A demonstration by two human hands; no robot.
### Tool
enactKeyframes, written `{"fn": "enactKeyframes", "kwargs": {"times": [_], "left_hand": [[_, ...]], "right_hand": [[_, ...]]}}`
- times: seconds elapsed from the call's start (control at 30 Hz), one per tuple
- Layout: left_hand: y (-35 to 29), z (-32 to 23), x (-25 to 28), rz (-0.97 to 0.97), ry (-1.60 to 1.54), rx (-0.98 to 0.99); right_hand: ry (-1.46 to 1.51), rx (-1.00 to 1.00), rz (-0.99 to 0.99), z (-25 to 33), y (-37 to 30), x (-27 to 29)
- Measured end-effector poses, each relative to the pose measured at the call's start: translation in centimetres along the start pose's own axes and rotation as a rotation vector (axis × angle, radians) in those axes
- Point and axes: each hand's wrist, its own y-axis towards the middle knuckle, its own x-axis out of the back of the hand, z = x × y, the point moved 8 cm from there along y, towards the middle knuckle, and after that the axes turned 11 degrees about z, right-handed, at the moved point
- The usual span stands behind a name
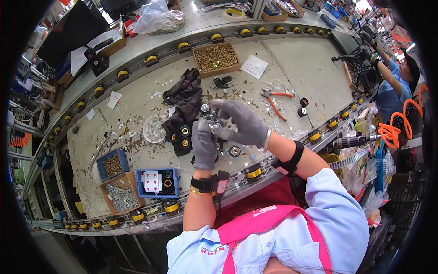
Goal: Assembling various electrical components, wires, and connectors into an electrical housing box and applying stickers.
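Your left hand (204,145), in a grey glove, is closed around a small metal part (213,129), which sits at the fingertips on the side facing your other hand. Your right hand (244,122), gloved alike, comes in from the right with its thumb and fingers apart around that same spot; whether they grip the part, you cannot tell from here. The part is between your two hands, above the worktable (315,64). Just above your left fingertips lies one hex fitting (205,108), and below your right hand lies one hex nut (234,151). To the left of your left hand, near the lower end of one dark cloth (188,89), at least two black round fittings (185,131) show brass-coloured centres. Farther left is one clear round lid (154,129). On your right you have one pair of pliers (278,104) with orange handles, and two black caps (302,112) beyond it. Two cardboard boxes are on the table: one (222,72) of brass pieces ahead of you, one (135,189) of silvery pieces at lower left. Near the latter stand two blue bins (177,183), one holding white cards with red marks, the other brass bits too many to count.
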Motion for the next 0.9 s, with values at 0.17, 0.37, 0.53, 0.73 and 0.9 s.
{"fn": "enactKeyframes", "kwargs": {"times": [0.17,0.37,0.53,0.73,0.9], "left_hand": [[0.3,-0.3,-0.2,0.021,0.034,-0.053],[0.8,-0.3,0.9,-0.003,0.240,-0.158],[0.6,0.3,1.0,-0.005,0.430,-0.068],[0.6,0.6,4.0,-0.085,0.250,-0.028],[0.4,-3.5,4.7,-0.338,1.297,0.355]], "right_hand": [[0.127,-0.035,0.220,-2.3,-0.9,-2.5],[0.188,-0.345,0.346,-3.8,-0.7,-3.8],[0.108,0.057,0.170,-2.9,-1.0,-2.4],[-0.221,0.277,0.305,-1.8,-1.3,-2.3],[-0.287,-0.369,0.303,-12.4,-2.6,-2.3]]}}
